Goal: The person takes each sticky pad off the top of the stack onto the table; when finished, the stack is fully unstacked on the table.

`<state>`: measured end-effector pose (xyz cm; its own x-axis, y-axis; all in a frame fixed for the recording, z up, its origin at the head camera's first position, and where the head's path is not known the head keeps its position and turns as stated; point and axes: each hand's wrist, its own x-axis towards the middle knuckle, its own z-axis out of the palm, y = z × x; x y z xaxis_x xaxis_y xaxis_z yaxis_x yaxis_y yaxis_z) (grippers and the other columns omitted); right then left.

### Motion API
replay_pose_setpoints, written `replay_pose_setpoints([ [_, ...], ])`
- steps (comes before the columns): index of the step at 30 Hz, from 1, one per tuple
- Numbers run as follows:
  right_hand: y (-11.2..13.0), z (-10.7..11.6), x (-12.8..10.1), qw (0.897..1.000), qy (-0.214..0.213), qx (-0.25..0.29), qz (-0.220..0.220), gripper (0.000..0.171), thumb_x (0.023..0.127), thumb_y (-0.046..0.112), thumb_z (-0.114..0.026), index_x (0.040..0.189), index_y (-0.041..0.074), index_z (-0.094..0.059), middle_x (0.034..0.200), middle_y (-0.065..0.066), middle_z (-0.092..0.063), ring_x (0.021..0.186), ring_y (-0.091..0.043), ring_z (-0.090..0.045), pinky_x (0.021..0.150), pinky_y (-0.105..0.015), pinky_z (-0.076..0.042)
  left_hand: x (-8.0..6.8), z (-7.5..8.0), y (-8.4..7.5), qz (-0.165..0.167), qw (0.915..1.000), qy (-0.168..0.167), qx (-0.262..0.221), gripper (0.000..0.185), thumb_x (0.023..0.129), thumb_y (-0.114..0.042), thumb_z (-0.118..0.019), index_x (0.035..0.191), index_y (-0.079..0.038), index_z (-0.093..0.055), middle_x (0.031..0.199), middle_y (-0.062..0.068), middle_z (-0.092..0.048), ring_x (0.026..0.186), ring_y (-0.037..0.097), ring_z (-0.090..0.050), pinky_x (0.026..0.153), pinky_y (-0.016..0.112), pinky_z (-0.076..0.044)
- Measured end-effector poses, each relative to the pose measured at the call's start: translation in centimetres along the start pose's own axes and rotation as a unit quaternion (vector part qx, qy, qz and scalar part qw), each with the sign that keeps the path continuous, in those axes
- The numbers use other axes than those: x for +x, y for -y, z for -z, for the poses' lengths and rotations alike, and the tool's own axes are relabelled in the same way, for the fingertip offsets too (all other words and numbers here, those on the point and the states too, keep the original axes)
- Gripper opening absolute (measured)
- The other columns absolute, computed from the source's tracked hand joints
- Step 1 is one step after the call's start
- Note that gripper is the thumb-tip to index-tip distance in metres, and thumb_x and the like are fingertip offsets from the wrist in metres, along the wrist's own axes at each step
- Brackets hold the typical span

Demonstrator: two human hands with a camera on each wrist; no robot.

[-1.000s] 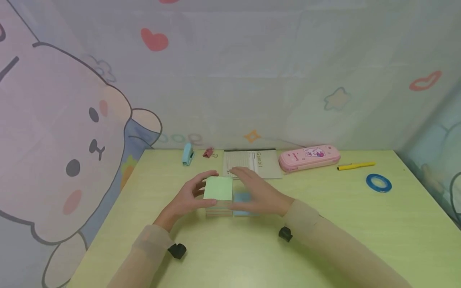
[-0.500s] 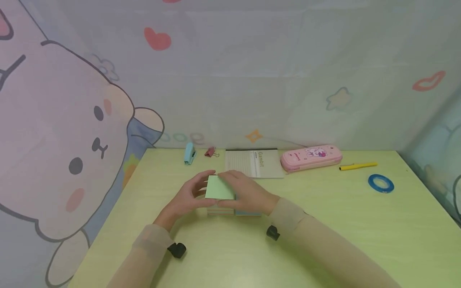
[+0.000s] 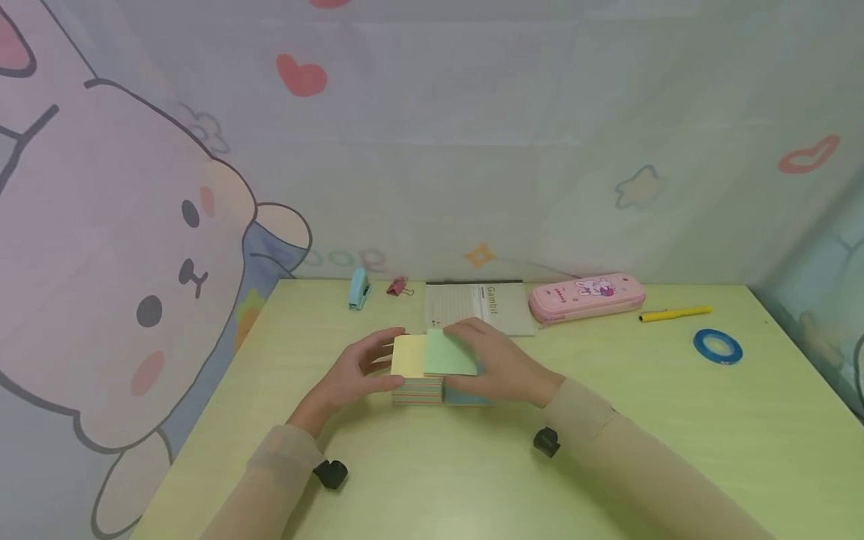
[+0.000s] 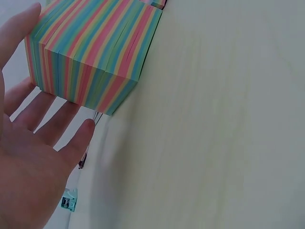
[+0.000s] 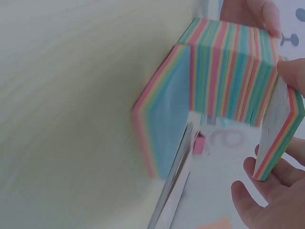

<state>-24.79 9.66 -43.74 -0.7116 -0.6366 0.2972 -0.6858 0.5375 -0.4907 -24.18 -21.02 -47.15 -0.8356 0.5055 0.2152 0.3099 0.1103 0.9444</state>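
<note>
A striped multi-coloured note block [image 3: 417, 390] stands in the middle of the green table [image 3: 675, 435], its top sheet now yellow. My left hand [image 3: 364, 367] holds its left side, thumb at the near face and fingers at the far edge; the left wrist view shows the block [image 4: 90, 52] against my left hand [image 4: 33, 157]. My right hand [image 3: 499, 367] grips a thin wad of notes [image 3: 451, 352] with a green top, lifted just right of the block. In the right wrist view this wad [image 5: 279, 129] hangs beside the block [image 5: 228, 71]. A low blue-topped stack [image 5: 164, 124] lies against the block.
Along the table's far edge lie a blue stapler [image 3: 358, 289], a pink binder clip [image 3: 398, 286], a notebook [image 3: 479, 307], a pink pencil case [image 3: 586, 296] and a yellow pen [image 3: 675, 313]. A blue tape roll [image 3: 718, 346] sits at the right. Printed curtains surround the table.
My right hand came onto the green-topped block, took a thin wad off it and drew it right, baring a yellow sheet. The left hand stayed at the block.
</note>
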Motion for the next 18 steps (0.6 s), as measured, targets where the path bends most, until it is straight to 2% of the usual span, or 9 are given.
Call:
replay_pose_setpoints([
  [5, -2.2, 1.2, -2.5, 0.999, -0.011, 0.002, -0.03, 0.074, 0.086, 0.035, -0.085, 0.146, 0.004, -0.056, 0.144, -0.01, -0.059, 0.133, -0.026, -0.057, 0.114, -0.048, -0.048, -0.1, 0.0, 0.1, 0.008, 1.0, -0.001, -0.005, 0.075, 0.092, -0.009, -0.08, 0.157, -0.004, -0.044, 0.15, 0.022, -0.054, 0.14, 0.044, -0.05, 0.119, 0.061, -0.039],
  [9, -4.0, 1.6, -4.5, 0.998, 0.013, -0.031, -0.053, 0.076, 0.087, 0.04, -0.084, 0.147, 0.005, -0.055, 0.145, -0.011, -0.059, 0.136, -0.031, -0.055, 0.116, -0.052, -0.045, -0.2, -0.1, 0.3, 0.016, 0.9999, 0.0, -0.005, 0.075, 0.093, -0.007, -0.079, 0.158, -0.001, -0.041, 0.147, 0.023, -0.056, 0.139, 0.043, -0.052, 0.118, 0.059, -0.041],
  [12, -5.2, 1.6, -5.8, 0.997, 0.038, -0.045, -0.057, 0.074, 0.088, 0.043, -0.084, 0.146, 0.007, -0.056, 0.144, -0.008, -0.06, 0.135, -0.029, -0.056, 0.116, -0.051, -0.046, -0.4, -0.1, 0.4, 0.02, 0.9998, 0.0, -0.006, 0.076, 0.093, -0.006, -0.079, 0.158, 0.001, -0.039, 0.147, 0.023, -0.056, 0.139, 0.043, -0.052, 0.118, 0.059, -0.041],
  [18, -6.6, 2.0, -7.4, 0.996, 0.058, -0.04, -0.049, 0.067, 0.084, 0.034, -0.087, 0.14, 0.008, -0.061, 0.137, -0.004, -0.064, 0.128, -0.024, -0.059, 0.112, -0.048, -0.05, -0.2, -0.2, 0.4, 0.022, 0.9997, 0.001, -0.011, 0.076, 0.093, -0.005, -0.078, 0.159, -0.001, -0.04, 0.148, 0.024, -0.055, 0.139, 0.045, -0.052, 0.116, 0.06, -0.042],
])
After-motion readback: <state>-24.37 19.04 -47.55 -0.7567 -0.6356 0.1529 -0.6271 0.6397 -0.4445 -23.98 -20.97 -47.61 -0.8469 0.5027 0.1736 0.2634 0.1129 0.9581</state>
